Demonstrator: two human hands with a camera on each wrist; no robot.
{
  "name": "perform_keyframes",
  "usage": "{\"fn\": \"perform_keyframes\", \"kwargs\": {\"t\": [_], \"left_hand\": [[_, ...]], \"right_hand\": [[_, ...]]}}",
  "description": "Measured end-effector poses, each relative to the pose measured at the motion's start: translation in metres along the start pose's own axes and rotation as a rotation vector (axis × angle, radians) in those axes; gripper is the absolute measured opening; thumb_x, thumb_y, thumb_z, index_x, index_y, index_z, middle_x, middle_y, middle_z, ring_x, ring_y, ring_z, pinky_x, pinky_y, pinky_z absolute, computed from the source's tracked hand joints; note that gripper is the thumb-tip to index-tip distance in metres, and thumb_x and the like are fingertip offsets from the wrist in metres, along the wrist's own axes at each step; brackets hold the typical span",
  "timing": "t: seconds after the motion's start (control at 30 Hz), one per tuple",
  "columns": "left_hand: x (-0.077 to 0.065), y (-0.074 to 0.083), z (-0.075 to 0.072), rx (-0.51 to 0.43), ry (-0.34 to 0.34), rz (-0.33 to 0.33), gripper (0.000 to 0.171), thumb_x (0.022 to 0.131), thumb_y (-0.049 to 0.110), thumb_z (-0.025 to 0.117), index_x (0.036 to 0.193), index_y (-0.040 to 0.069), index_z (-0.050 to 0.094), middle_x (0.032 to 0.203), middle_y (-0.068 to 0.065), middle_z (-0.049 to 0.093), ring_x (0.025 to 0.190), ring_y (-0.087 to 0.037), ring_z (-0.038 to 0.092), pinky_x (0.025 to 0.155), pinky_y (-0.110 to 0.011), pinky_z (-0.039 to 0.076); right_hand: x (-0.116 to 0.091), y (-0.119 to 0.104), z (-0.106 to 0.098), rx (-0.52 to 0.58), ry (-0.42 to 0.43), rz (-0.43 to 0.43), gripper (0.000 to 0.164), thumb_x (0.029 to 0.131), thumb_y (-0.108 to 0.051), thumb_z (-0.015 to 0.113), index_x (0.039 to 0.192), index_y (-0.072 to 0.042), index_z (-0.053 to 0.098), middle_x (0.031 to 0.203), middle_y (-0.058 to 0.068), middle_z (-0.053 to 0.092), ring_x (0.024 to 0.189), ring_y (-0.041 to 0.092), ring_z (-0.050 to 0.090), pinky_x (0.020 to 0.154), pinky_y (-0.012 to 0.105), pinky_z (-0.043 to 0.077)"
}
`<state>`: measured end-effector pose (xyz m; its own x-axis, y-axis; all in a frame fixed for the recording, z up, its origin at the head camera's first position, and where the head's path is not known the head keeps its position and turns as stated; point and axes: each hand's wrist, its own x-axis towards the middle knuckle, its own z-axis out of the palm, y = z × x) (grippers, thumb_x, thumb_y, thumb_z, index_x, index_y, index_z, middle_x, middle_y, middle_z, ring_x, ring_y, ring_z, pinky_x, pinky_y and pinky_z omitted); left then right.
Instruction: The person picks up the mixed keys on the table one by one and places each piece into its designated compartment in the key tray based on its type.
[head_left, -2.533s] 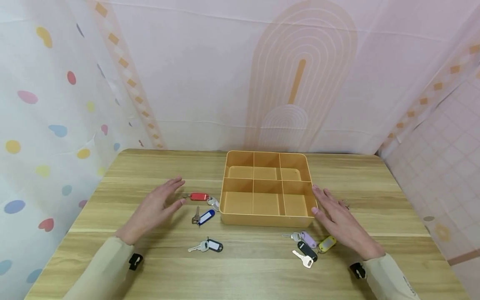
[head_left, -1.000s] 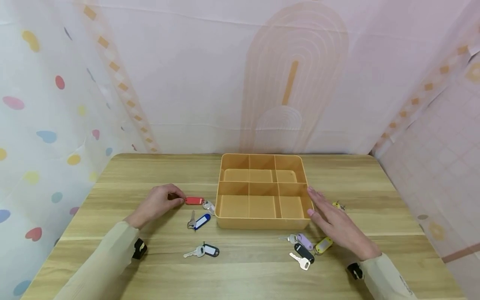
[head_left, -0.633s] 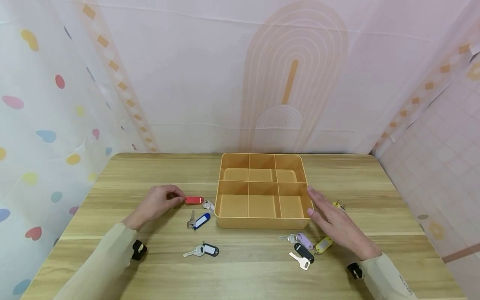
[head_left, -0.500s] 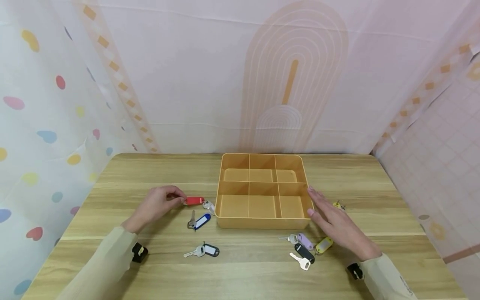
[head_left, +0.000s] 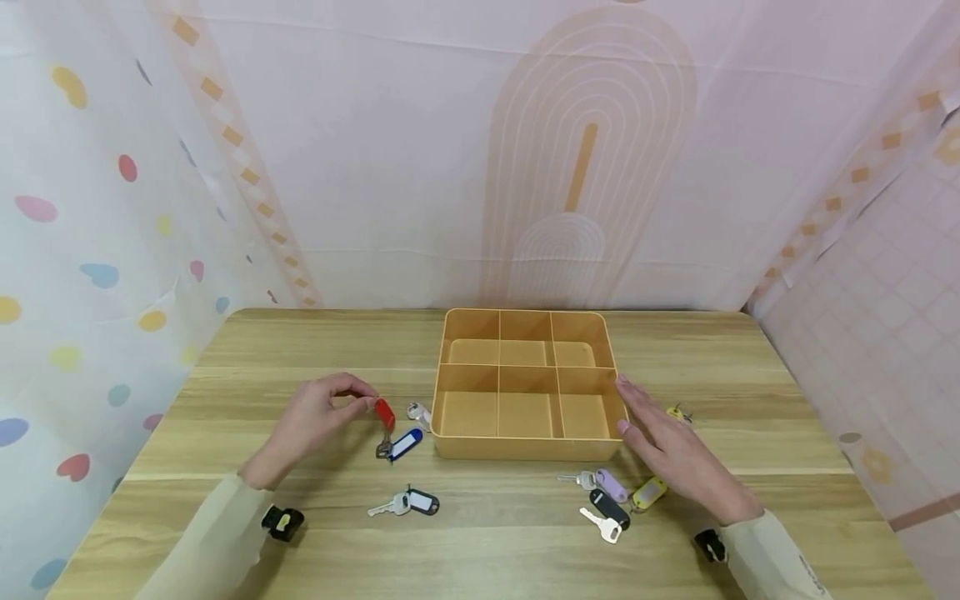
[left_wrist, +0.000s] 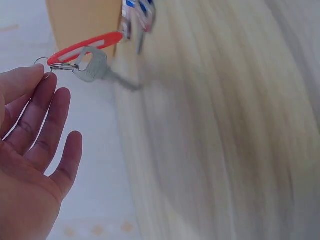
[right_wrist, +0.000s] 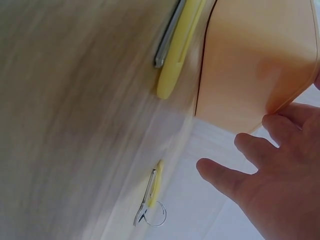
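In the head view, my left hand (head_left: pixel 315 414) pinches the metal ring of a key with a red tag (head_left: pixel 385 414). The left wrist view shows the key (left_wrist: pixel 92 66) and the tag hanging from thumb and forefinger, the other fingers loosely spread. A key with a blue tag (head_left: pixel 406 445) lies just below the red one. My right hand (head_left: pixel 678 458), fingers extended, rests at the right wall of an orange-yellow box (head_left: pixel 525 449) with several compartments. Fingertips are at its rim in the right wrist view, while a key with a yellow tag (right_wrist: pixel 156 185) lies nearby.
A silver key (head_left: pixel 418 412) lies by the box's left wall. A black-tagged key (head_left: pixel 423 502) is at front left. Front right, lilac (head_left: pixel 611 484), black (head_left: pixel 610 507) and yellow tags (head_left: pixel 648 493) with keys lie clustered. A patterned curtain (head_left: pixel 375 167) stands behind the table (head_left: pixel 480 550).
My left hand came down to the red-tagged key and took its ring. The tag has swung from lying flat to hanging tilted toward me. My right hand stays at the box.
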<state>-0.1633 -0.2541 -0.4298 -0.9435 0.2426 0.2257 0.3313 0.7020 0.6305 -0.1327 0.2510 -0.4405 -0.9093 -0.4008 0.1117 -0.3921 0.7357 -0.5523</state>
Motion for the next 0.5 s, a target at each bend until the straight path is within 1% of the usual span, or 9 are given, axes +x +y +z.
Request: {"fn": "perform_keyframes", "kwargs": {"t": [0.13,0.23,0.37,0.5], "left_hand": [[-0.002,0.009,0.000,-0.004,0.035,0.011,0.010,0.093,0.004,0.075,0.098,0.012,0.079,0.099,-0.001,0.078,0.098,-0.026,0.072,0.089,-0.055,0.056],[-0.004,0.015,0.000,-0.006,0.055,0.014,0.010,0.094,0.005,0.075,0.098,0.013,0.079,0.100,0.001,0.078,0.097,-0.023,0.072,0.088,-0.054,0.056],[-0.006,0.024,-0.001,-0.021,0.072,-0.007,0.010,0.095,0.006,0.075,0.098,0.014,0.079,0.099,0.003,0.077,0.098,-0.022,0.071,0.089,-0.053,0.055],[-0.008,0.034,-0.002,-0.031,0.089,-0.022,0.010,0.095,0.006,0.075,0.098,0.015,0.079,0.100,0.002,0.077,0.100,-0.023,0.071,0.089,-0.050,0.055]], "right_hand": [[-0.001,0.000,-0.001,-0.002,-0.001,-0.001,0.061,0.113,-0.034,0.043,0.166,-0.011,0.022,0.170,0.014,0.023,0.153,0.042,0.024,0.119,0.066,0.024],[-0.001,0.001,-0.002,-0.010,0.002,-0.008,0.060,0.113,-0.030,0.044,0.165,-0.010,0.023,0.169,0.014,0.024,0.153,0.043,0.025,0.119,0.066,0.024],[-0.001,0.000,-0.003,-0.017,-0.001,-0.006,0.059,0.112,-0.026,0.044,0.166,-0.010,0.023,0.170,0.012,0.024,0.153,0.043,0.025,0.120,0.065,0.024],[-0.003,0.001,-0.005,-0.015,-0.007,0.002,0.059,0.113,-0.026,0.043,0.166,-0.010,0.022,0.170,0.012,0.023,0.153,0.042,0.025,0.120,0.065,0.024]]}}
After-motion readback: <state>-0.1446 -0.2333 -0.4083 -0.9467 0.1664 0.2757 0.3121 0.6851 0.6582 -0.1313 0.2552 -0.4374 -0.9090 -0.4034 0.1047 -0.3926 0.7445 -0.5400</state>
